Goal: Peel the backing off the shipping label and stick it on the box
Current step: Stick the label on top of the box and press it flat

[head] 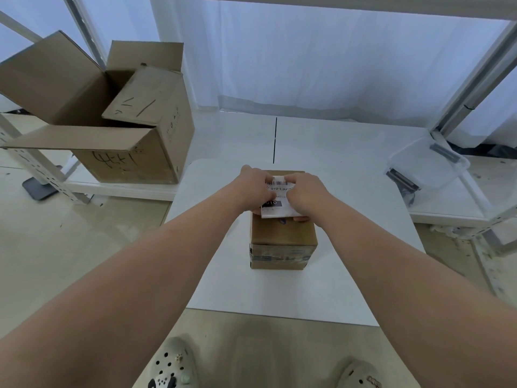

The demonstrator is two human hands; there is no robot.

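Seemingly, left hand (256, 189), right hand (306, 196) pinch label (277, 212).

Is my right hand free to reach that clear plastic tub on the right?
Likely not yet: right hand and left hand both grip the shipping label over the box; path to the tub looks open.

Left hand (256, 189) and right hand (305, 196) pinch the shipping label (279, 189) over the box (282, 233).
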